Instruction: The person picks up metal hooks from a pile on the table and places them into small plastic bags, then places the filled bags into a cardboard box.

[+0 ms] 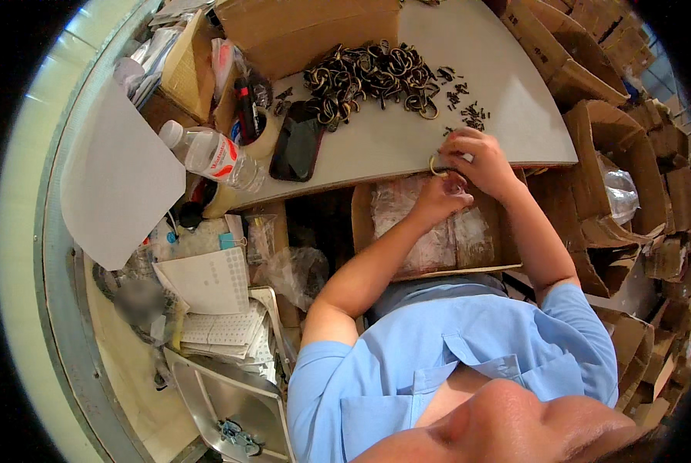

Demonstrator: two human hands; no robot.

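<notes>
Brass-coloured metal shows between the two hands: a small ring [436, 167] is pinched at the near edge of the table [515, 116], the right hand [480, 158] curled over it from above with its fingers closed on the ring, the left hand [442, 197] just below, fingers bent and touching the ring's lower side. Both hands sit right at the table's rim, over an open cardboard box [430, 231] lined with clear plastic bags that stands below the edge. Farther back on the pale table lies a heap of dark bronze rings [369, 76], with small dark screws [469, 112] scattered to its right, near the right hand. A bare stretch of table lies between the heap and the hands. A black phone [297, 143] lies flat left of that stretch, a plastic water bottle [210, 157] on its side past the table's left end, beside a roll of tape [262, 133] holding pens. Cardboard boxes [592, 77] crowd the right side closely; papers [206, 282] and a metal tray [230, 401] fill the lower left.
</notes>
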